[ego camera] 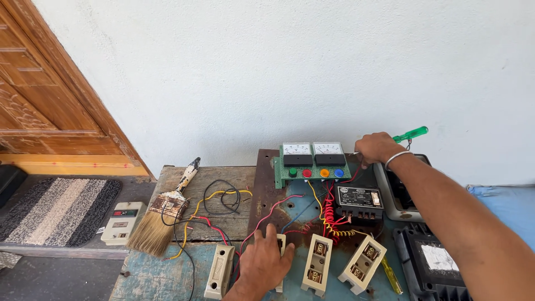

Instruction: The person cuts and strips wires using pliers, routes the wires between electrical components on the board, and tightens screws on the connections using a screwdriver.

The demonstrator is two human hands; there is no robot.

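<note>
Closest in, the left hand [266, 261] lies flat, fingers spread, pressing on a cream fuse holder [280, 253] on the rusty panel board [267, 184]. Two more fuse holders [316, 264] sit just to its right, another [219, 271] just to its left. Farther off, the right hand [377, 147] is clenched around a green-handled screwdriver [411, 134], at the right end of the green meter plate [312, 173]. Between the hands sits a black relay box [359, 203] among red and yellow wires [329, 214]. Well left of the left hand lies a paintbrush [161, 214].
</note>
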